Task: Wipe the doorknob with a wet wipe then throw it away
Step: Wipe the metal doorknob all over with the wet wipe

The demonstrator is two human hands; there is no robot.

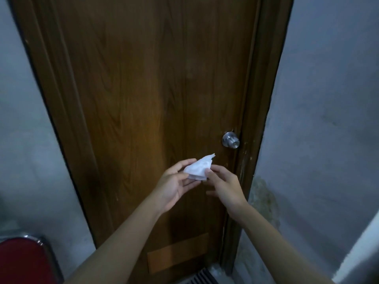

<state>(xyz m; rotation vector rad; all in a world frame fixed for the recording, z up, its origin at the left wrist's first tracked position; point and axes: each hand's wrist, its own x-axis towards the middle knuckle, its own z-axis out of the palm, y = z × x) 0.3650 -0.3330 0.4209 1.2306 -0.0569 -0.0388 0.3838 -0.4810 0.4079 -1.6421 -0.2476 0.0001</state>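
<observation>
A round silver doorknob (231, 140) sits on the right side of a closed brown wooden door (133, 99). A crumpled white wet wipe (198, 168) is held in front of the door, below and left of the knob. My left hand (174, 184) holds the wipe from the left with thumb and fingers. My right hand (224, 187) pinches its right edge with thumb and forefinger. Both hands are apart from the knob, which is uncovered.
Grey walls flank the door frame; the right wall (320, 140) has stained patches low down. A red-seated chair with a chrome frame (26, 261) stands at the bottom left. A floor grate (202, 277) lies at the door's foot.
</observation>
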